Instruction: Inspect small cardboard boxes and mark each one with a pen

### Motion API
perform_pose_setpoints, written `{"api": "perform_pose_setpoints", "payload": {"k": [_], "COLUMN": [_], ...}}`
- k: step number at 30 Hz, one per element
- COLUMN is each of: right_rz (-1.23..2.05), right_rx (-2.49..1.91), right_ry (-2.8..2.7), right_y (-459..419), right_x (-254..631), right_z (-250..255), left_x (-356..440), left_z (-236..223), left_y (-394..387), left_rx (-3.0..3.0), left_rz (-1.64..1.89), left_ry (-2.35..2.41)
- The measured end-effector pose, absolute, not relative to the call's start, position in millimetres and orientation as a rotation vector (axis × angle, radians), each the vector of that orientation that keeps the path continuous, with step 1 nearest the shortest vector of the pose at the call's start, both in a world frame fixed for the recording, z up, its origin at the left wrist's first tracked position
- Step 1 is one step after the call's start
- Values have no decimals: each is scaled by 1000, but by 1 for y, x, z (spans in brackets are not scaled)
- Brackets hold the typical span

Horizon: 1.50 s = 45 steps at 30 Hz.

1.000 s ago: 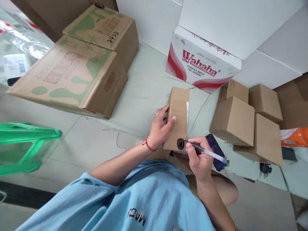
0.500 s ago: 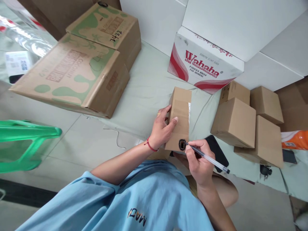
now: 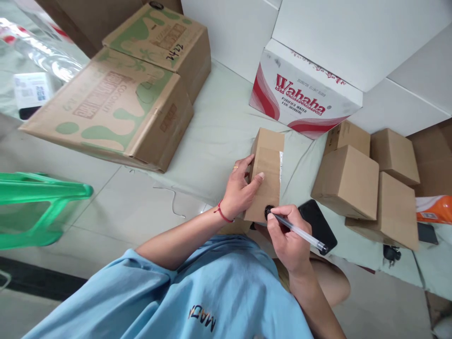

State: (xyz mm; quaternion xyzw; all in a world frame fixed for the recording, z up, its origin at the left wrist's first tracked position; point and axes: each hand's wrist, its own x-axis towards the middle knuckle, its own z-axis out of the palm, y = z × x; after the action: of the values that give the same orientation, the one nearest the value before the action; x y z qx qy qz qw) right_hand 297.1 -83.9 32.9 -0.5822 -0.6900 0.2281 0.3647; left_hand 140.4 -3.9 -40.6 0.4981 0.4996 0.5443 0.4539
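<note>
A small cardboard box [image 3: 269,174] lies on the pale green cloth in front of me, its near end close to my body. My left hand [image 3: 243,183] grips it from the left, thumb on top and fingers along the side. Between the fingertips of my right hand [image 3: 289,235] is a pen [image 3: 300,231] with a clear barrel and dark end. Its tip meets a round black patch [image 3: 268,211] on the box's near end, partly covered by my fingers. A black phone [image 3: 318,225] lies just right of that hand.
Several small cardboard boxes [image 3: 348,181] are grouped at the right. A white and red Wahaha carton [image 3: 303,94] stands behind, against the wall. Large coconut cartons [image 3: 116,103] sit at the left, above a green plastic stool [image 3: 45,207]. Keys [image 3: 391,253] lie at the right edge.
The pen has shifted slightly left over the black mark, which showed a brown middle earlier and now looks almost wholly black. My left hand keeps its hold on the box.
</note>
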Motion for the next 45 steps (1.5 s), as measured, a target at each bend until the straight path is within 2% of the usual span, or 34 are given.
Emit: {"api": "perform_pose_setpoints", "payload": {"k": [8, 13, 16, 19, 21, 25, 27, 32, 34, 39, 45], "right_rz": [658, 606, 816, 1077, 1101, 917, 802, 100, -64, 32, 110], "right_rx": [-1468, -1605, -1757, -1952, -2084, -2225, -2246, -2270, -2270, -2294, -2361], "right_ry": [-1758, -1390, -1215, -1310, -1473, -1651, -1651, -1683, -1750, -1893, -1826], "right_y": [-93, -99, -91, -76, -66, -59, -64, -102, -122, -156, -159], "right_x": [304, 335, 366, 389, 396, 395, 399, 440, 461, 485, 462], "right_z": [34, 24, 18, 7, -4, -24, -30, -47, -57, -77, -78], "left_x": [141, 141, 132, 116, 106, 92, 89, 90, 96, 120, 141], "left_z": [-41, -40, -31, -16, -6, -2, -5, -13, -15, -23, -34], "left_y": [-4, -6, -13, -24, -31, -39, -39, -24, -13, 13, 19], "left_rx": [1232, 1265, 1437, 1871, 2170, 2446, 2454, 2364, 2332, 2312, 2290], "left_rz": [1348, 1328, 1406, 1436, 1273, 815, 709, 806, 859, 925, 999], "left_ry": [1231, 1331, 1454, 1185, 909, 782, 797, 730, 687, 607, 575]}}
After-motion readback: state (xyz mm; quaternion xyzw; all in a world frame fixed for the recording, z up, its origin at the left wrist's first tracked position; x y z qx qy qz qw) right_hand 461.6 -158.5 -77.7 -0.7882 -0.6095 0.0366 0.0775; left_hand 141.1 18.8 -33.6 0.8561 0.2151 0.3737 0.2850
